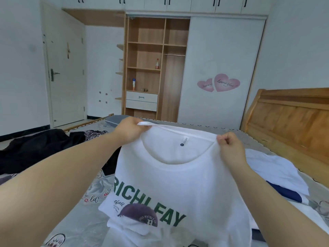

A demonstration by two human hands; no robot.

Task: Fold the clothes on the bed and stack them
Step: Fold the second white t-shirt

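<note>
Wardrobe (160,65) with open wooden shelves fills the far wall, its white sliding door (222,68) bearing two pink heart stickers (219,83); two bottles (157,64) stand on separate shelves above a pair of drawers (141,100). Left of it is a closed white room door (65,68). A bed (74,211) with a grey patterned cover spans the foreground, its wooden headboard (292,118) rising at right. Dark clothes (35,148) lie heaped on the bed's left side, well apart from a white garment (277,168) lying over a navy one (284,193) on the right. Held up over the middle of the bed, a white T-shirt (178,184) hangs with its collar uppermost and its length running downward toward the camera, printed front facing the viewer; green lettering and a purple cap print cross the chest, and its lower part bunches on the cover. It blocks the bed behind it. The left hand (130,130) grips the shoulder seam beside the collar, fingers curled over the fabric; the right hand (229,145) pinches the opposite shoulder.
</note>
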